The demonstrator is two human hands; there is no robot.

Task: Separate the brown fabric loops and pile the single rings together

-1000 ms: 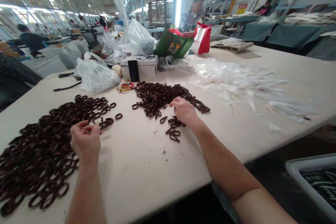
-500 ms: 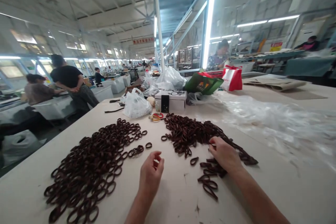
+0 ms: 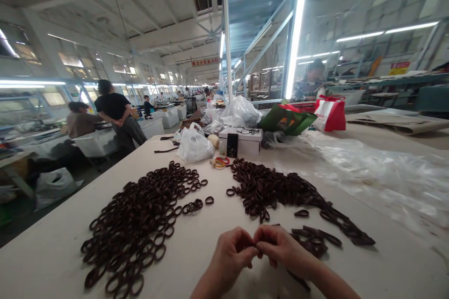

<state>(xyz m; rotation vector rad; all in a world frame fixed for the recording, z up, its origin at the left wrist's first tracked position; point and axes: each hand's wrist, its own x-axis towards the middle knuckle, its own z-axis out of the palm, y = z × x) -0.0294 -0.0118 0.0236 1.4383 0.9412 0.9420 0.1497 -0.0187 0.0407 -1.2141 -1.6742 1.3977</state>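
My left hand (image 3: 229, 254) and my right hand (image 3: 280, 247) meet at the near edge of the table (image 3: 217, 224), fingertips pinched together. A bit of dark brown shows between them, seemingly a brown band. A wide spread of brown bands (image 3: 140, 219) lies to the left of my hands. A second, denser heap of brown bands (image 3: 277, 189) lies ahead and to the right, with a few loose ones (image 3: 315, 236) beside my right hand.
At the table's far end stand a white box (image 3: 245, 142) with a dark phone, a white plastic bag (image 3: 194, 145), scissors (image 3: 220, 162), a green bag (image 3: 286, 121) and a red-and-white bag (image 3: 329, 114). Clear plastic sheets (image 3: 379, 173) cover the right. People stand at left.
My view has tilted up. My right hand left the heap and my left hand came in from the left pile; both now meet in front of me, pinched together.
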